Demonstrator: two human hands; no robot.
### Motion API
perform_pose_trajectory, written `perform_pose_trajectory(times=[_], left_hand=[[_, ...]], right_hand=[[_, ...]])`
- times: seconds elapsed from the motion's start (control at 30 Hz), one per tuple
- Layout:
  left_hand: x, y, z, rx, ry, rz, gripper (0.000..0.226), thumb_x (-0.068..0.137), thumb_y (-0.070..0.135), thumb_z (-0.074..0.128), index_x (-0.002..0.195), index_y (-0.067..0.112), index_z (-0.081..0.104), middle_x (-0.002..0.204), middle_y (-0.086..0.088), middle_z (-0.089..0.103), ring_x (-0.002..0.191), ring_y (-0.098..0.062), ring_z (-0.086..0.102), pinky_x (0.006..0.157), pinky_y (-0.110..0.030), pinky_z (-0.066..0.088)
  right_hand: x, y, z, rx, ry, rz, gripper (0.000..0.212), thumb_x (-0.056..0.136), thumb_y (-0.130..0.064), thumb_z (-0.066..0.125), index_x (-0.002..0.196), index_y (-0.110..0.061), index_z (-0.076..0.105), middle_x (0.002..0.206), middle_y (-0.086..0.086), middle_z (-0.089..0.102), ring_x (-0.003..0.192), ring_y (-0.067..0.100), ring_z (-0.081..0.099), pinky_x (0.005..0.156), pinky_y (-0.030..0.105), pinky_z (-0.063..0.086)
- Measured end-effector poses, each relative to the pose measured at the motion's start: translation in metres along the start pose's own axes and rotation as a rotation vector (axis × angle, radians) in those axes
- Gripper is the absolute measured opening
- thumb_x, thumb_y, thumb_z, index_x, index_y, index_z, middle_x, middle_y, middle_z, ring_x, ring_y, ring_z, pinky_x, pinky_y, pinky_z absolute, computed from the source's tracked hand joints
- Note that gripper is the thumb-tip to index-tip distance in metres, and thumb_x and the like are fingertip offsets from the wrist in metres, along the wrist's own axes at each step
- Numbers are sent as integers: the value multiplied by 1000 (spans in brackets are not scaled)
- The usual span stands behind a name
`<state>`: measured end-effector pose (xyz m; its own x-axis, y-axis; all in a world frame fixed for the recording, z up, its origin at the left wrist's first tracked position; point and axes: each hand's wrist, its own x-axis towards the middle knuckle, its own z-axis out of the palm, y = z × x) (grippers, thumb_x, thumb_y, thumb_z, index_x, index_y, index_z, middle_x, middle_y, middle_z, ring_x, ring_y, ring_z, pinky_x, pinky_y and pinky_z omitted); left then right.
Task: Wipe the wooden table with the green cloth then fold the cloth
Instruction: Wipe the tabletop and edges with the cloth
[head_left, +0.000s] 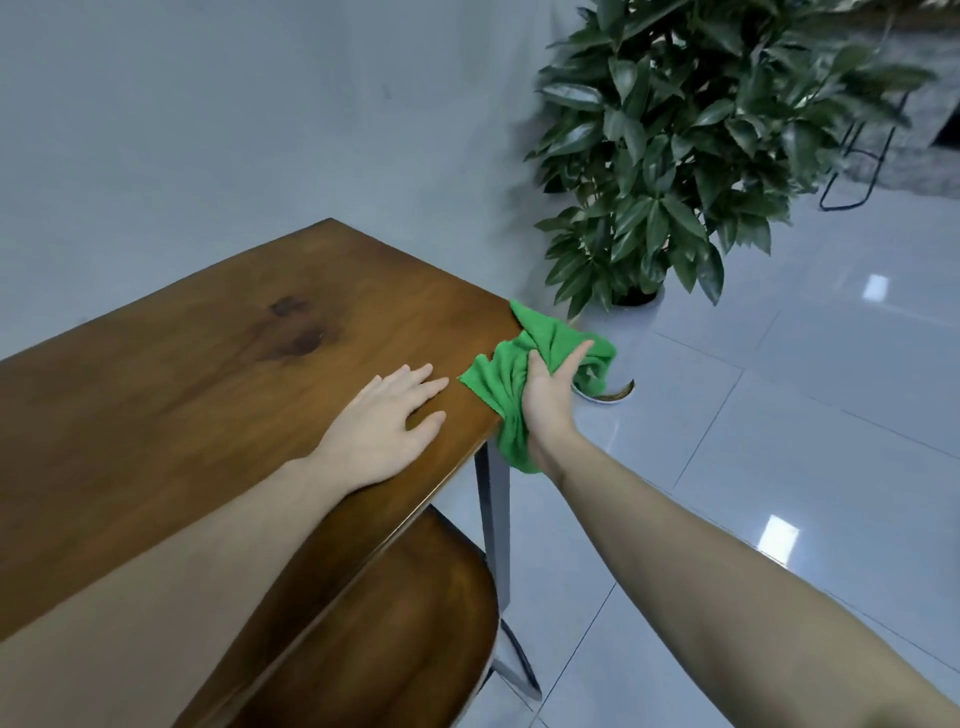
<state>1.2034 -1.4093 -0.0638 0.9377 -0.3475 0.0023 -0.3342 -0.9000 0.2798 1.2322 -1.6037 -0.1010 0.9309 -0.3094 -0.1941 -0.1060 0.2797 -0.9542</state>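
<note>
The wooden table (218, 364) fills the left half of the view, with a darker stain near its middle. A bunched green cloth (506, 374) lies over the table's right edge, part on the wood and part hanging off. My right hand (550, 400) grips the cloth at that edge, fingers wrapped into its folds. My left hand (387, 421) rests flat on the tabletop just left of the cloth, fingers spread, holding nothing.
A wooden chair seat (374, 634) sits under the table's near edge by a grey metal leg (493, 519). A large potted plant (691, 150) stands on the glossy tiled floor (779, 441) beyond the table's right corner. A grey wall is behind.
</note>
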Motion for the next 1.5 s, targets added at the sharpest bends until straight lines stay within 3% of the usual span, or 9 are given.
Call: perform_pose_trajectory(times=[0.13,0.27,0.37,0.47,0.6,0.9,1.2,1.4,1.5], left_hand=[[-62,-19,-6,-9,-14,95,54,102,49,39,153,34,32,162,12,21,150,-8,14,123,-31,6],[-99,-43,-13,-1,-30,151,55,99,52,35,152,36,35,162,12,23,150,-8,17,123,-33,11],[-116,-57,-16,31,-30,159,65,91,63,21,152,41,32,162,15,21,150,-7,15,124,-36,11],[-120,-58,-16,62,-18,173,69,90,65,14,152,42,30,163,14,20,151,-8,13,124,-37,9],[-120,-57,-13,98,7,181,61,95,60,18,153,41,26,163,14,19,151,-7,11,124,-36,7],[-118,-55,-16,109,-16,150,57,97,58,26,152,43,27,163,18,18,150,-1,7,123,-34,5],[-117,-57,-14,105,-13,153,57,96,58,29,151,42,30,162,18,21,149,0,9,124,-36,8],[-120,-54,-14,86,19,161,57,96,56,29,150,40,34,161,14,26,150,-4,15,124,-37,9],[-125,-53,-14,71,72,153,52,98,53,34,147,38,42,158,13,34,147,-6,24,123,-38,15]], right_hand=[[-83,22,38,-17,3,23,85,91,-47,43,148,-58,-19,171,-8,3,154,22,21,123,54,23],[-146,44,59,-103,-20,-20,81,104,-34,46,155,-48,-16,171,-7,-5,156,17,10,126,48,15],[-160,54,65,-137,-25,-35,85,102,-33,49,155,-48,-16,171,-7,-5,156,17,9,126,48,16],[-154,51,67,-136,-12,-42,93,95,-34,54,153,-51,-17,171,-6,-6,156,18,11,125,49,18],[-119,41,58,-145,32,-61,97,98,-23,62,158,-41,-12,171,-3,-9,156,19,10,125,49,17],[-6,2,25,-37,157,13,121,73,-30,74,155,-48,-14,165,-3,25,140,24,44,116,51,38],[7,0,21,172,198,36,97,97,-21,60,158,-43,-11,159,1,33,125,24,56,105,49,50],[-52,24,41,167,158,58,89,96,-28,53,157,-46,-10,153,-3,44,125,25,58,106,52,49],[-94,40,57,101,135,30,87,97,-29,51,157,-48,-9,159,-5,38,131,23,53,111,51,44]])
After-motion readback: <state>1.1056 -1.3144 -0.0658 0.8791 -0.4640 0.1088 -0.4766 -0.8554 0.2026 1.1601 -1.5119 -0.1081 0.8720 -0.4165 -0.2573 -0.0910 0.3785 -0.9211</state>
